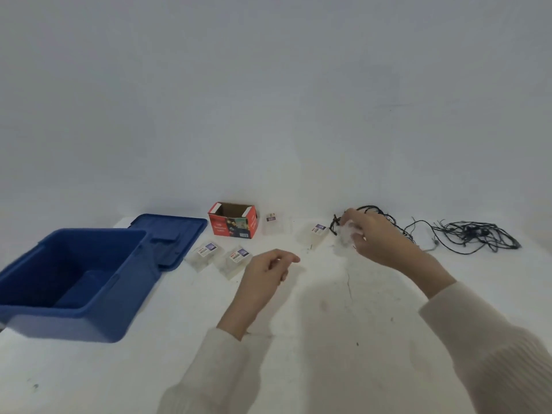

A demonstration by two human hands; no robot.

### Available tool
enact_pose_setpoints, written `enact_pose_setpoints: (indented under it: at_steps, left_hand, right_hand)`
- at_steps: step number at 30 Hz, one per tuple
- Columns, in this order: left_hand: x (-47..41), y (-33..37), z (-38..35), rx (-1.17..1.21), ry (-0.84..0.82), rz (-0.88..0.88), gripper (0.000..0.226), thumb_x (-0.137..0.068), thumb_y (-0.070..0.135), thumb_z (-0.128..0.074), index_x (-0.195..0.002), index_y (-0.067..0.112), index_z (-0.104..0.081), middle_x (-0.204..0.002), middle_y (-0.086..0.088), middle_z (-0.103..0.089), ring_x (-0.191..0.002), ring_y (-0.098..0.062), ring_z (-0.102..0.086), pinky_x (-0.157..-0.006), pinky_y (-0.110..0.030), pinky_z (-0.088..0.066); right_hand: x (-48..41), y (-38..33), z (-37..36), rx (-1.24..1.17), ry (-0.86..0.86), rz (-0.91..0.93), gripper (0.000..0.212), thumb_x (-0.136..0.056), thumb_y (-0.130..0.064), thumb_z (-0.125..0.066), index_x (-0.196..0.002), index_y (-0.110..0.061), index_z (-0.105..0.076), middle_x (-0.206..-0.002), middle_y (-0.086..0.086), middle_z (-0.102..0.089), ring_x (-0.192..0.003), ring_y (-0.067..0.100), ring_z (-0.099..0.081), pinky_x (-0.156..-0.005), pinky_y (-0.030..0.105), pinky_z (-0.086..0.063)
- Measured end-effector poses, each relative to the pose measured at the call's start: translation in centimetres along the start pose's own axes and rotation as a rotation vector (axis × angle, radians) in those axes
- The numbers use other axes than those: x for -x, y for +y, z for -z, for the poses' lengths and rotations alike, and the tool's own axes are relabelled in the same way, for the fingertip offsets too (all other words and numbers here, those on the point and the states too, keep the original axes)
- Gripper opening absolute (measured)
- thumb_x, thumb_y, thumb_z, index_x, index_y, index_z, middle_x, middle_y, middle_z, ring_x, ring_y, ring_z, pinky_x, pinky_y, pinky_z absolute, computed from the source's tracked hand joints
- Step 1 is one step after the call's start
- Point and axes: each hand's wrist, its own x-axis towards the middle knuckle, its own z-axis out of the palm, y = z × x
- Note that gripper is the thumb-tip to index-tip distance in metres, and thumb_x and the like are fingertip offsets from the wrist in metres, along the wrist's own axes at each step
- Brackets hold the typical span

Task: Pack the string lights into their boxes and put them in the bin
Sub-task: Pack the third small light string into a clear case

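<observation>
From the head view, the blue bin (74, 282) stands open on the left of the desk (328, 339), with its lid (170, 234) laid flat just behind it, so boxes can be dropped straight in. It looks empty. A red cardboard box (233, 224) sits at the back with its flaps up, ready to be filled. Four small clear boxes lie scattered between bin and hands: two (206, 253) (234, 259) near the lid and two (276, 224) (316, 234) further back.

The dark string lights (472, 234) sprawl in a loose tangle at the far right, unpacked, with another loop just behind the right hand (373, 237). That hand is raised over the desk, its fingers curled round a small whitish bundle (348, 231), too blurred to name; I take it for something being gathered for a box. The left hand (265, 273) hovers apart, fingers loosely curled. Whether it pinches a fine wire, I cannot tell.
</observation>
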Motion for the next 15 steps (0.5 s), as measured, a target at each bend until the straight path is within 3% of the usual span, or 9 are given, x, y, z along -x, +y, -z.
enact_pose_setpoints:
  at_steps: [3, 6, 8, 12, 15]
  left_hand:
    - [-2.0, 1.5, 1.6, -0.238, 0.133, -0.235, 0.018, -0.094, 0.019, -0.052, -0.086, 0.020, -0.068, -0.056, 0.004, -0.048, -0.053, -0.003, -0.045, -0.052, -0.013, -0.033]
    - [-4.1, 2.8, 2.7, -0.280, 0.193, -0.348, 0.017, -0.093, 0.019, -0.054, -0.081, 0.023, -0.065, -0.054, 0.008, -0.049, -0.051, -0.006, -0.044, -0.059, -0.020, -0.038]
    - [-5.4, 3.1, 2.9, -0.266, 0.169, -0.355, 0.018, -0.092, 0.020, -0.055, -0.078, 0.026, -0.065, -0.052, 0.007, -0.050, -0.049, -0.005, -0.044, -0.062, -0.028, -0.041]
    - [-5.9, 3.6, 0.9, -0.123, 0.045, -0.243, 0.025, -0.093, 0.015, -0.052, -0.076, 0.028, -0.065, -0.049, 0.009, -0.048, -0.044, -0.001, -0.042, -0.055, -0.022, -0.033]
    - [-4.9, 3.6, -1.2, 0.123, -0.110, -0.108, 0.024, -0.096, 0.013, -0.048, -0.082, 0.017, -0.067, -0.052, 0.004, -0.047, -0.044, -0.005, -0.041, -0.052, -0.019, -0.035]
  right_hand:
    - [0.7, -0.4, 1.8, -0.204, -0.171, -0.063, 0.031, -0.081, 0.002, -0.050, -0.088, -0.028, -0.059, -0.061, -0.003, -0.047, -0.062, 0.019, -0.042, -0.060, 0.029, -0.037]
    - [1.5, -0.8, 3.2, -0.683, -0.402, -0.061, 0.025, -0.074, 0.000, -0.056, -0.094, -0.012, -0.065, -0.071, 0.005, -0.063, -0.064, 0.020, -0.051, -0.060, 0.026, -0.045]
    - [1.7, -0.8, 3.7, -1.022, -0.498, -0.039, 0.027, -0.073, 0.002, -0.054, -0.098, -0.003, -0.063, -0.084, 0.016, -0.064, -0.067, 0.024, -0.052, -0.059, 0.026, -0.044]
    - [1.5, -1.6, 4.1, -1.454, -0.429, 0.051, 0.026, -0.072, -0.002, -0.068, -0.097, -0.005, -0.063, -0.080, 0.011, -0.064, -0.061, 0.019, -0.055, -0.057, 0.024, -0.045]
    - [0.7, -2.1, 4.2, -1.636, -0.228, 0.029, 0.045, -0.058, -0.018, -0.086, -0.097, -0.008, -0.066, -0.090, 0.015, -0.061, -0.064, 0.019, -0.057, -0.062, 0.026, -0.050]
